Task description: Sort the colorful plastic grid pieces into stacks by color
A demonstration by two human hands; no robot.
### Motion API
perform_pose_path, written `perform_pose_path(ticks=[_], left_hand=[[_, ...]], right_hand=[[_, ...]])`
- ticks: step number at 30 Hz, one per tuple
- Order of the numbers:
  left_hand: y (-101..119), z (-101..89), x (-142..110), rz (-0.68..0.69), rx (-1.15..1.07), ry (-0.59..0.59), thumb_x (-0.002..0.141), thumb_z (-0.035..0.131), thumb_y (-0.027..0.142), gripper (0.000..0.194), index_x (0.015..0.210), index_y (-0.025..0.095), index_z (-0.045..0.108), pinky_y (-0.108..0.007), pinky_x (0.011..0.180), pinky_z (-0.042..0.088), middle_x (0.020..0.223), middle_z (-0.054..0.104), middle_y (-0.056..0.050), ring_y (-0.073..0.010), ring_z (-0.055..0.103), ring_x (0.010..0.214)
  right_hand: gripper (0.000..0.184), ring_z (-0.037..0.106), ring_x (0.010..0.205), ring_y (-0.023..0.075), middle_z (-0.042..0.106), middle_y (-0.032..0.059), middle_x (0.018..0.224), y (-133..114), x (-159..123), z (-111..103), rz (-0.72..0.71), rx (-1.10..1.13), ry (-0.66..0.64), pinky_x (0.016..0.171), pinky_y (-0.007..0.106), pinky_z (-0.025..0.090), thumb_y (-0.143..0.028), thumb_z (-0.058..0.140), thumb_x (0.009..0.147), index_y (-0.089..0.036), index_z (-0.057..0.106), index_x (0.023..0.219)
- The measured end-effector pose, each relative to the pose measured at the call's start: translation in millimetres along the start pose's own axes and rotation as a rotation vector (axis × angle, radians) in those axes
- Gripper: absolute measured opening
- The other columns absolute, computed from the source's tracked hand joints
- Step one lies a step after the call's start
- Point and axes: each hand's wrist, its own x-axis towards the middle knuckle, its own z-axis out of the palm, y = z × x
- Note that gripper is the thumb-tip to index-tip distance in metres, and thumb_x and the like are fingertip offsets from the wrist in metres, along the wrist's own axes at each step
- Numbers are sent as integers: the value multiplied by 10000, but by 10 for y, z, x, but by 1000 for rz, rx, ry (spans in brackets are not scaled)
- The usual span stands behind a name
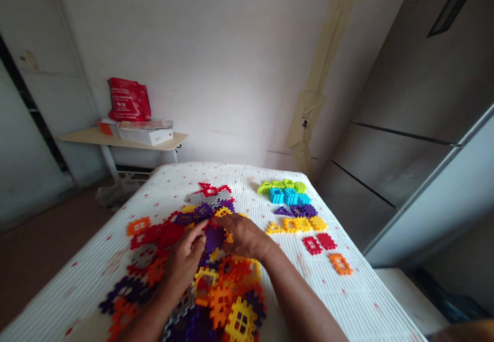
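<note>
A mixed heap of toothed plastic building pieces covers the near middle of the table. My left hand [188, 252] is over the heap's centre, its index finger stretched forward and the others loosely curled, with nothing visible in it. Across from it, my right hand [245, 236] reaches over the pile with fingers and thumb apart. A purple piece [215, 240] lies between the two hands; whether either touches it I cannot tell. Closer to me are an orange window piece [221, 303] and a yellow window piece [241, 319]. My forearms hide part of the heap.
At right, pieces lie sorted by colour: green [283, 185], light blue [290, 197], purple [297, 210], yellow [297, 224], red [327, 241] and an orange one [341, 263]. A side table [88, 137] holds a red bag [129, 100]. A fridge [386, 125] stands right.
</note>
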Motion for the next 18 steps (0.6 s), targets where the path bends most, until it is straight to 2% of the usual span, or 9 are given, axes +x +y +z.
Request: perform_pose_path(ticks=[3, 6, 10, 13, 18], left_hand=[[0, 2, 6, 7, -8, -25, 790, 463, 449, 481, 1161, 178, 602, -379, 891, 497, 1118, 677, -102, -235, 639, 999], [-13, 12, 11, 14, -12, -44, 781, 485, 429, 411, 1065, 181, 645, -402, 942, 461, 1108, 680, -103, -248, 615, 1050], [-42, 20, 5, 8, -31, -58, 783, 498, 430, 356, 1005, 185, 632, -400, 855, 507, 1019, 696, -100, -244, 652, 940], [-56, 31, -6, 17, -58, -68, 795, 496, 441, 361, 1030, 188, 604, -387, 843, 512, 1047, 681, -100, -238, 648, 948], [-37, 44, -18, 18, -148, -64, 816, 467, 441, 424, 1138, 189, 580, -395, 972, 437, 1166, 649, -99, -236, 585, 1103]], right_hand=[[635, 558, 1033, 224, 604, 91, 1143, -33, -15, -37, -23, 11, -1, 861, 321, 454, -182, 696, 673, -197, 474, 1268], [616, 560, 1019, 224, 602, 93, 1127, -45, -27, -63, -50, 10, 10, 865, 326, 455, -170, 697, 662, -202, 494, 1243], [594, 553, 1018, 219, 598, 91, 1115, -43, -33, -70, -77, 27, 26, 881, 321, 449, -161, 695, 658, -198, 514, 1223], [591, 542, 1036, 216, 593, 90, 1127, -54, -40, -87, -66, 60, 34, 892, 317, 442, -148, 694, 660, -196, 516, 1222], [581, 538, 1042, 208, 597, 83, 1129, -96, -53, -123, -90, 117, 52, 883, 309, 442, -131, 685, 664, -202, 520, 1217]])
